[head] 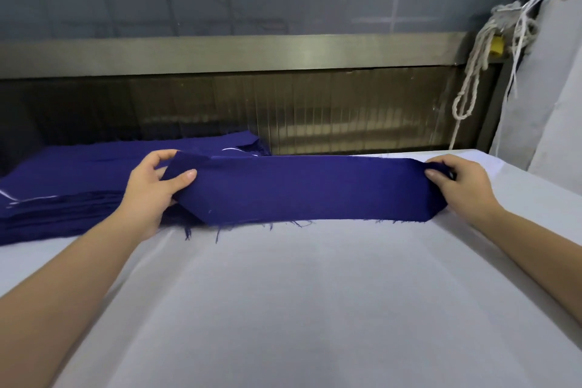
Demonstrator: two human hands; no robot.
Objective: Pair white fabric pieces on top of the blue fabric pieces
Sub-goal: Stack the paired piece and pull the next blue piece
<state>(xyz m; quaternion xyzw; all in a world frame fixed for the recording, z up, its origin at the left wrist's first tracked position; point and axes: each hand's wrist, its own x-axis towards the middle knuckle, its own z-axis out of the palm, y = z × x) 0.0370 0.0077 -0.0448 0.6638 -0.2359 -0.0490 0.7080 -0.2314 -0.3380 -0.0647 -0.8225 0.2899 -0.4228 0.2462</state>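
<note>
Blue fabric piece: held stretched between both hands, long axis left to right across the view. Its frayed lower edge is at the white-covered table; touching or just above, cannot tell.

Left hand: thumb on the front face, fingers behind, pinching the left end.

Right hand: fingers curled round the right end, clamped on it.

Stack of blue pieces: far left, just beside the left hand, so that hand is nearer to it.

No separate white piece can be told from the white cover.

Judgement: laying-out step. Both ends should go down evenly to keep the strip straight.
</note>
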